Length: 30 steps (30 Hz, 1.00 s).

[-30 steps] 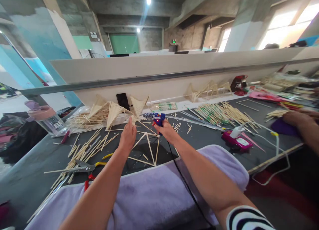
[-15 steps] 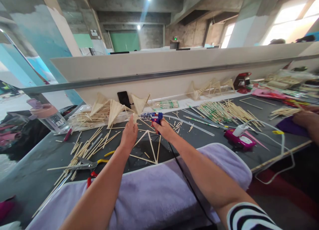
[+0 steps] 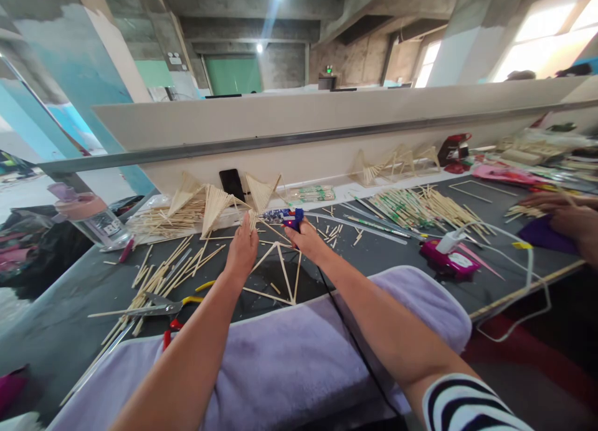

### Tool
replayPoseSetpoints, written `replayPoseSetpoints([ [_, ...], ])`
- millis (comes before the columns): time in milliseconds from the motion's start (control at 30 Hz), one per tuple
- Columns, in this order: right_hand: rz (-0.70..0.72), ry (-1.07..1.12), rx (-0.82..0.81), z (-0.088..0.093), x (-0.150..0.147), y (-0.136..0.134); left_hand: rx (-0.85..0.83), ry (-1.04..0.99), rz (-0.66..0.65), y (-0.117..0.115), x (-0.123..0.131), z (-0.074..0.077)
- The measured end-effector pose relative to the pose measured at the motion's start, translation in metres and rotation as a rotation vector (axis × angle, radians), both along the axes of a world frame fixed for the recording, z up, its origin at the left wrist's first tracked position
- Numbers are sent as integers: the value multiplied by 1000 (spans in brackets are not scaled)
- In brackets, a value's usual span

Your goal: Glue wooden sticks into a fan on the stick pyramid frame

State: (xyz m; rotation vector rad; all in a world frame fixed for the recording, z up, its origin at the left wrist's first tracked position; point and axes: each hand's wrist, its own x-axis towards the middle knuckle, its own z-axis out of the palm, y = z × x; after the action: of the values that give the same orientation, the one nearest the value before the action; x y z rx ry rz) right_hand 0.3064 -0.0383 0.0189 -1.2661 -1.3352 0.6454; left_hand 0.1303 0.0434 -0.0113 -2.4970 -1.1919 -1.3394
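My right hand (image 3: 309, 239) grips a blue hot glue gun (image 3: 292, 219) with a small red light; its nozzle end points left. Close to the nozzle, my left hand (image 3: 243, 247) is closed on short wooden sticks (image 3: 252, 219), whose ends show past the fingers; the rest is hidden by the hand. Below both hands, a triangular frame of thin sticks (image 3: 283, 272) lies on the dark table. Just behind my left hand stands a fan-shaped stick model (image 3: 215, 210). The glue gun's black cord (image 3: 343, 322) runs down over a lilac towel (image 3: 289, 362).
Scissors (image 3: 163, 307) and loose sticks (image 3: 172, 269) lie at the left near a bottle (image 3: 93, 219). A phone (image 3: 231, 185) leans on the low partition. At right are stick bundles (image 3: 402, 210), a magenta power adapter (image 3: 451, 261) with a white cable, and another person's hand (image 3: 572, 219).
The glue gun has tilted slightly, its nozzle staying beside the sticks in my left hand. The other person's hands at the right have moved in over the sticks there.
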Motion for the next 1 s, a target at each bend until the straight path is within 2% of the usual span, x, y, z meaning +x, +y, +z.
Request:
replayPoseSetpoints([
  [267,-4,49,-28,-2,4,2,-20,-23,-22,1,-1,-1],
  [433,81,56,-6,0,3,0,-3,-17,-19,1,0,-1],
  [733,123,240,44,-15,11,14,-46,-17,-17,-1,0,1],
  [1000,191,237,25,-19,9,17,-43,-59,-50,0,0,1],
])
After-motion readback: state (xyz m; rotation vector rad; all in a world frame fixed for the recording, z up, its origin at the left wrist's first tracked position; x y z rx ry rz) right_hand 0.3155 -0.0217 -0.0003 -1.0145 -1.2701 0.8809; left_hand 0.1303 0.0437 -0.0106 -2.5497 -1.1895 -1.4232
